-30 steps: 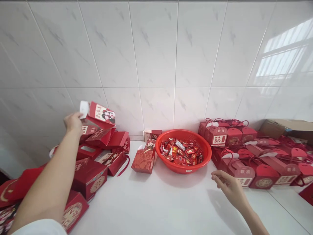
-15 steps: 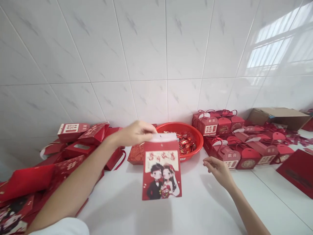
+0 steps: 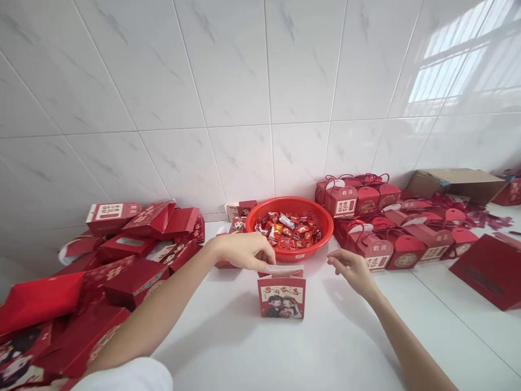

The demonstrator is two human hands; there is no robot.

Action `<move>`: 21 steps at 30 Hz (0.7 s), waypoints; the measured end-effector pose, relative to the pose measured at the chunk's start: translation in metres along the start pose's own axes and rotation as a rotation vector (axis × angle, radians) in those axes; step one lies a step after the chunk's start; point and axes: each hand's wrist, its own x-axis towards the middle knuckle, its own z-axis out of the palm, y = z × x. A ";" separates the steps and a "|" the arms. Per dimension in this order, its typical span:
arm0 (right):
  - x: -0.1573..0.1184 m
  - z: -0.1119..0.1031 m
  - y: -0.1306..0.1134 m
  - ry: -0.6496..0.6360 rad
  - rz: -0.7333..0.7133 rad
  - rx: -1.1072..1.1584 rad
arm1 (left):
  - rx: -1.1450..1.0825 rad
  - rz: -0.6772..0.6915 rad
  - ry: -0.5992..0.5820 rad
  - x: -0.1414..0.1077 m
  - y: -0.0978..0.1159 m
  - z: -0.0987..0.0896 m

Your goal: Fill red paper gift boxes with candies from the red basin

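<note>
In the head view, your left hand (image 3: 246, 251) has its thumb and fingers closed on the white flap (image 3: 288, 267) at the back of the box (image 3: 282, 297), which stands upright on the counter (image 3: 325, 347), top open and couple picture facing you. Your right hand (image 3: 353, 270) hangs to the right of it, apart from it, fingers loosely curled with nothing visible in them; whether the fingertips meet, you cannot tell. Just behind the box sits the basket (image 3: 311, 252) of sweets (image 3: 291, 231). A heap (image 3: 132, 247) of red boxes lies left, and handled boxes (image 3: 370, 251) stand right, before a carton (image 3: 456, 178).
</note>
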 end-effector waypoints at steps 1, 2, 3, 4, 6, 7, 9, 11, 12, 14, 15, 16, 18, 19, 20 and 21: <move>0.003 0.000 -0.002 -0.003 -0.013 0.007 | -0.014 0.001 -0.026 0.000 -0.001 -0.003; 0.008 -0.001 -0.004 -0.005 -0.033 0.008 | -0.031 0.003 -0.047 0.000 -0.001 -0.006; 0.014 -0.001 -0.007 -0.003 -0.059 -0.001 | -0.044 0.006 -0.053 0.001 -0.003 -0.009; 0.021 -0.002 -0.011 0.003 -0.088 -0.024 | -0.050 0.009 -0.036 0.003 -0.005 -0.012; 0.040 -0.001 -0.021 0.002 -0.131 -0.152 | -0.060 0.015 0.056 0.010 -0.012 -0.018; 0.052 0.001 -0.027 -0.019 -0.140 -0.256 | -0.073 0.015 0.115 0.016 -0.017 -0.020; 0.078 0.009 -0.036 -0.136 -0.122 -0.511 | -0.125 0.011 0.201 0.034 -0.031 -0.022; 0.104 0.022 -0.042 -0.243 -0.099 -0.620 | -0.173 -0.006 0.241 0.056 -0.046 -0.021; 0.116 0.030 -0.043 -0.295 -0.084 -0.659 | -0.176 -0.020 0.261 0.068 -0.054 -0.019; 0.136 0.044 -0.041 -0.390 -0.049 -0.727 | -0.176 -0.055 0.310 0.091 -0.069 -0.014; 0.143 0.050 -0.039 -0.438 -0.029 -0.763 | -0.171 -0.063 0.322 0.101 -0.075 -0.011; 0.149 0.055 -0.036 -0.481 -0.011 -0.796 | -0.168 -0.072 0.337 0.110 -0.082 -0.008; 0.156 0.061 -0.031 -0.547 0.017 -0.844 | -0.163 -0.096 0.357 0.124 -0.092 -0.001; 0.158 0.062 -0.028 -0.570 0.026 -0.859 | -0.161 -0.107 0.362 0.130 -0.096 0.003; 0.158 0.062 -0.025 -0.588 0.033 -0.870 | -0.159 -0.117 0.362 0.134 -0.100 0.006; 0.159 0.062 -0.022 -0.601 0.039 -0.875 | -0.157 -0.127 0.358 0.138 -0.103 0.010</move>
